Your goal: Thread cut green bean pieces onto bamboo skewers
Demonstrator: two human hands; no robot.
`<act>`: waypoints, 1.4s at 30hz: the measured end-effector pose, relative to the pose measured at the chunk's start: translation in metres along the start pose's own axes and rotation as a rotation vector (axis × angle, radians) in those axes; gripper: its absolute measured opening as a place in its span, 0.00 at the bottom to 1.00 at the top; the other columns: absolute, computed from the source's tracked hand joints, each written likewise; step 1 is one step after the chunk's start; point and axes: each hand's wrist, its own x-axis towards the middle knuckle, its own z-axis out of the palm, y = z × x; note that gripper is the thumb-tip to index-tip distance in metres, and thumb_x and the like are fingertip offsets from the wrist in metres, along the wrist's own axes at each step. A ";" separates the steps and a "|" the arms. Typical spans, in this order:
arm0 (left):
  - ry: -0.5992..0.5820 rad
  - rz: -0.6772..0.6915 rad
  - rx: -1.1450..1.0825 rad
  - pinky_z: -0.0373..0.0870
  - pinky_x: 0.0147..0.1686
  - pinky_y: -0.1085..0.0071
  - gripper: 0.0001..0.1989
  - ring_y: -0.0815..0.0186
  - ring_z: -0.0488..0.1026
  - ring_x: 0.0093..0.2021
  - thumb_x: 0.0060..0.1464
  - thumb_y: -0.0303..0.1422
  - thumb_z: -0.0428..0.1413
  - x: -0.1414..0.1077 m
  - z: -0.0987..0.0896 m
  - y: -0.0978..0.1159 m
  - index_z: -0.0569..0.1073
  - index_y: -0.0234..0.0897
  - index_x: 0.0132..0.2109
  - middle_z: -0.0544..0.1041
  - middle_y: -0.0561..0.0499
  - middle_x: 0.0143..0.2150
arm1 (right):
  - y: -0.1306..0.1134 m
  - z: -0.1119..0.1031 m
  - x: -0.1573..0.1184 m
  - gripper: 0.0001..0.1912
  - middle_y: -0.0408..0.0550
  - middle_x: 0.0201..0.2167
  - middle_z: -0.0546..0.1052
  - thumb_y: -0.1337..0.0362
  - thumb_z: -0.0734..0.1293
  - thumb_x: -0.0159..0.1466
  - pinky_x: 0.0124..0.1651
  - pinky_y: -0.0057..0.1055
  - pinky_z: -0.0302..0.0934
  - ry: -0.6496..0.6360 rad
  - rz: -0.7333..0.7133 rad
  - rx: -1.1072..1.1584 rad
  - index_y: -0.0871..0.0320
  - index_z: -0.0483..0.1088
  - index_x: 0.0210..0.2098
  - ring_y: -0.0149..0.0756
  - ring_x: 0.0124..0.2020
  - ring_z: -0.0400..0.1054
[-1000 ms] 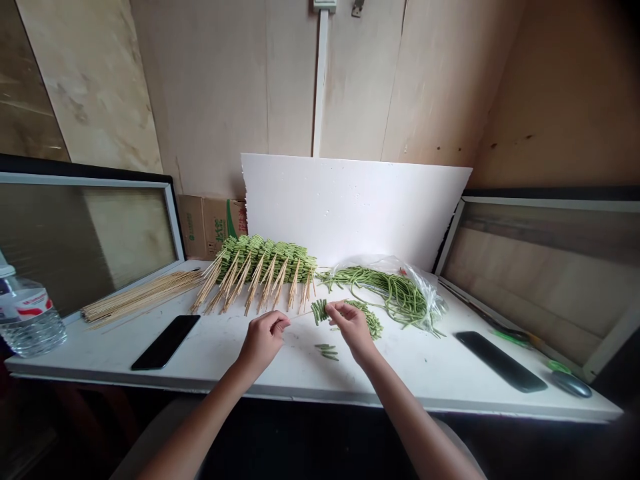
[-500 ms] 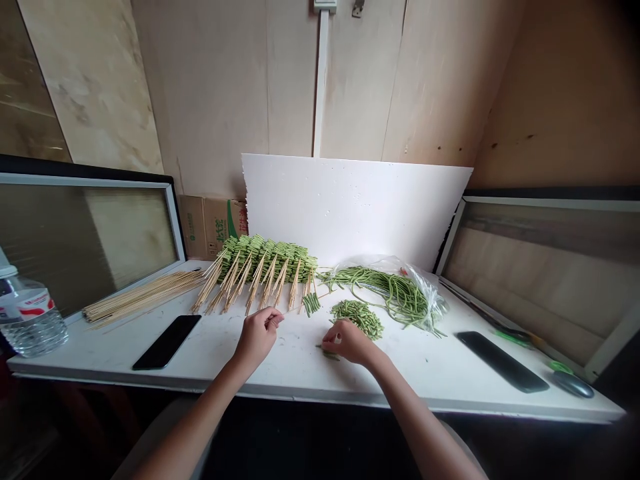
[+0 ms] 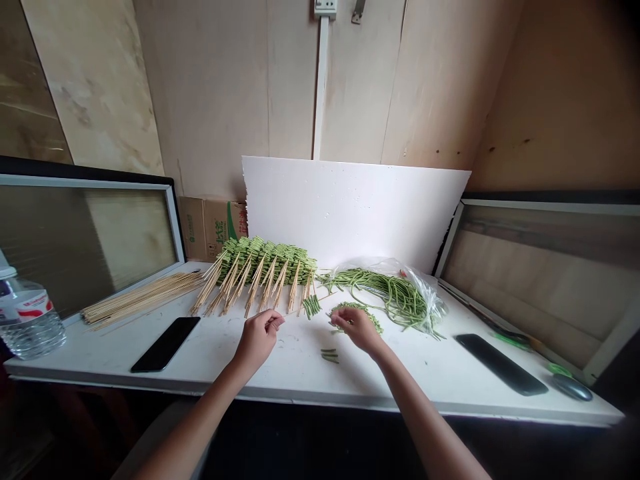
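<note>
My left hand (image 3: 260, 337) is closed in a pinch on a thin bamboo skewer, whose far end carries a row of cut green bean pieces (image 3: 311, 307). Over the left side of a pile of cut green beans (image 3: 374, 319) is my right hand (image 3: 356, 327), fingers bent together; whatever is between its fingertips is hidden. A few loose bean pieces (image 3: 329, 355) lie side by side on the white table (image 3: 295, 367), nearer me than the pile. Behind my left hand, filled bean skewers (image 3: 265, 257) are stacked with their bare sticks pointing towards me.
Bare bamboo skewers (image 3: 145, 297) lie at the left, near a black phone (image 3: 166, 343) and a water bottle (image 3: 30, 317). Long green beans (image 3: 395, 290) spill from a clear plastic bag (image 3: 427, 293). Another phone (image 3: 501, 363) and a mouse (image 3: 573, 387) are at the right. A white board (image 3: 357, 210) stands behind.
My right hand has moved from the loose bean pieces up and away to the cut pile, uncovering those pieces. My left hand and its skewer have stayed nearly still.
</note>
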 end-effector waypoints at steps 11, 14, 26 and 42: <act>-0.053 -0.002 -0.019 0.66 0.30 0.71 0.11 0.64 0.74 0.28 0.63 0.34 0.53 -0.003 0.003 0.007 0.77 0.37 0.35 0.78 0.50 0.28 | -0.017 -0.008 0.000 0.19 0.55 0.47 0.82 0.46 0.75 0.59 0.54 0.37 0.70 0.045 0.171 0.686 0.55 0.79 0.38 0.47 0.56 0.74; -0.057 -0.003 -0.020 0.66 0.30 0.71 0.11 0.64 0.74 0.28 0.63 0.33 0.52 -0.003 0.002 0.008 0.76 0.37 0.35 0.78 0.50 0.28 | -0.019 -0.009 0.000 0.18 0.55 0.48 0.82 0.47 0.75 0.59 0.56 0.38 0.70 0.039 0.183 0.728 0.55 0.80 0.39 0.48 0.57 0.73; -0.077 -0.008 -0.020 0.65 0.30 0.72 0.11 0.65 0.73 0.28 0.63 0.33 0.53 -0.003 0.003 0.005 0.77 0.37 0.35 0.78 0.51 0.28 | -0.020 -0.008 -0.001 0.14 0.53 0.46 0.83 0.52 0.77 0.60 0.44 0.28 0.75 0.057 0.226 0.783 0.55 0.80 0.38 0.45 0.55 0.75; -0.065 0.018 -0.011 0.64 0.31 0.73 0.10 0.66 0.71 0.28 0.61 0.31 0.53 -0.002 0.004 0.001 0.77 0.38 0.34 0.76 0.52 0.27 | -0.019 -0.007 0.000 0.15 0.54 0.45 0.84 0.50 0.76 0.59 0.38 0.29 0.73 0.107 0.225 0.733 0.55 0.80 0.37 0.46 0.51 0.77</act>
